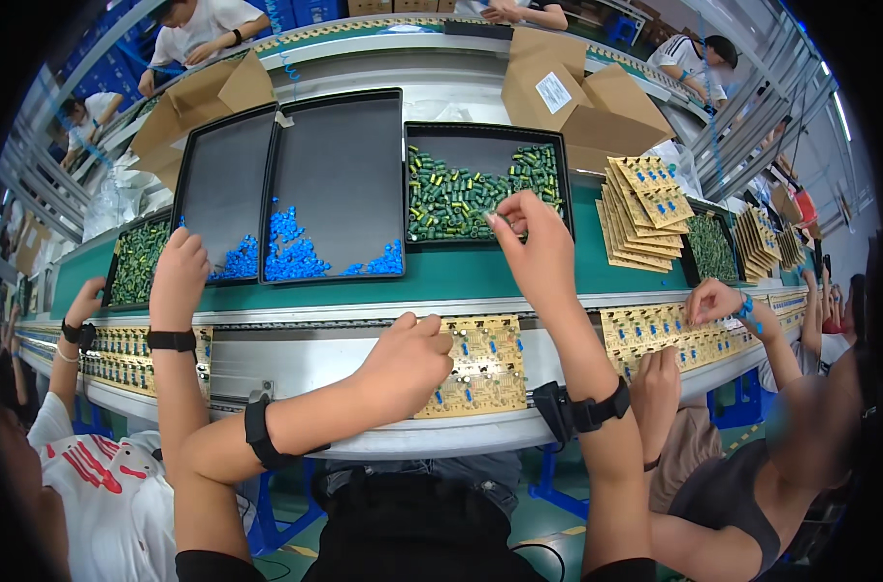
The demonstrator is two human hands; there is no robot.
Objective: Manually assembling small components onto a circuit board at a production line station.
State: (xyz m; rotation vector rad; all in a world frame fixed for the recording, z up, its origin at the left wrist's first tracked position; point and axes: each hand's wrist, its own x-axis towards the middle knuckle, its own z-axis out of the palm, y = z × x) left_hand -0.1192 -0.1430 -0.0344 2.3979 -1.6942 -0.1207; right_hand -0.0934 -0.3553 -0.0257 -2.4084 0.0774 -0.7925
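Observation:
My left hand (408, 364) is closed over the left part of a tan circuit board (485, 364), its curled fingers covering that side. Whatever those fingers may grip is hidden. On the board's uncovered part stand small blue and dark components. Higher up, my right hand (537, 238) pinches thumb and fingertips together at the front edge of a black tray (485, 131). Something tiny may be between the tips; I cannot make it out. Inside that tray lie many green cylindrical capacitors (451, 199), some showing yellow-green sides.
Two black trays (335, 145) with blue components (296, 252) stand left of the green ones. A neighbour's hand (179, 262) reaches there. Boards are stacked (645, 218) at right, by an open cardboard box (587, 107). Another person's hands (708, 303) work on a board at right.

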